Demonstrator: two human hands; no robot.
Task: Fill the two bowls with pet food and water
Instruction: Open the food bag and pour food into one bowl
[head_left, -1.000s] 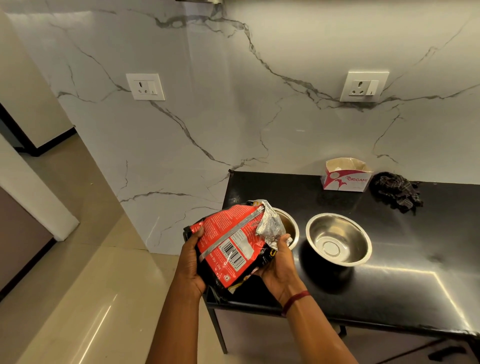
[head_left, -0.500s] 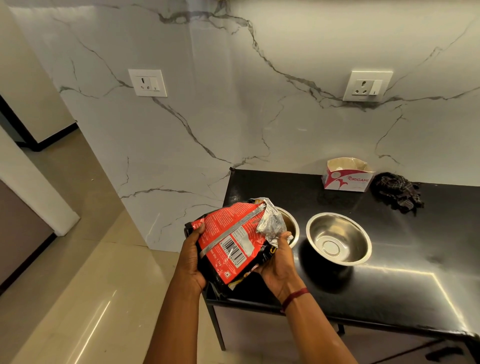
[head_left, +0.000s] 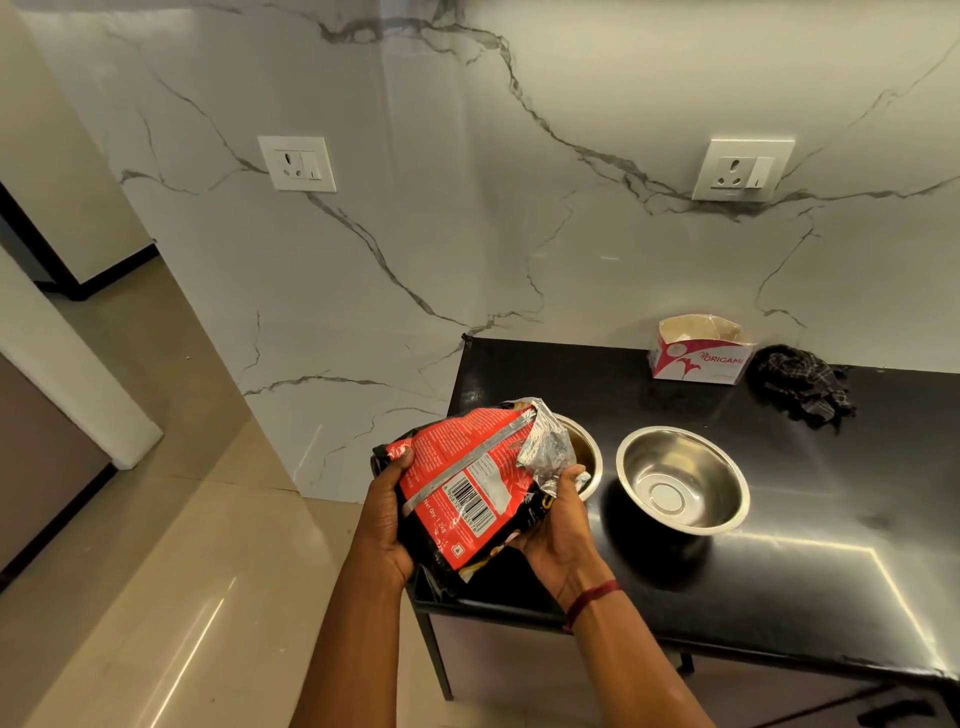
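Observation:
I hold a red and black pet food bag (head_left: 462, 483) with both hands above the left end of the black counter (head_left: 810, 587). My left hand (head_left: 387, 512) grips its lower left side. My right hand (head_left: 558, 525) supports it from below on the right, near the crumpled silver opening. That opening is tipped over the left steel bowl (head_left: 584, 457), which the bag mostly hides; its contents cannot be made out. The right steel bowl (head_left: 683, 480) stands beside it, empty and shiny.
An open white and red cardboard box (head_left: 698, 351) and a dark crumpled cloth (head_left: 802, 382) sit at the back of the counter by the marble wall. Two wall sockets (head_left: 740, 169) are above. The counter's left edge drops to a tiled floor (head_left: 156, 597).
The bag and both hands stay almost in the same place over the left bowl; the view shifts slightly.

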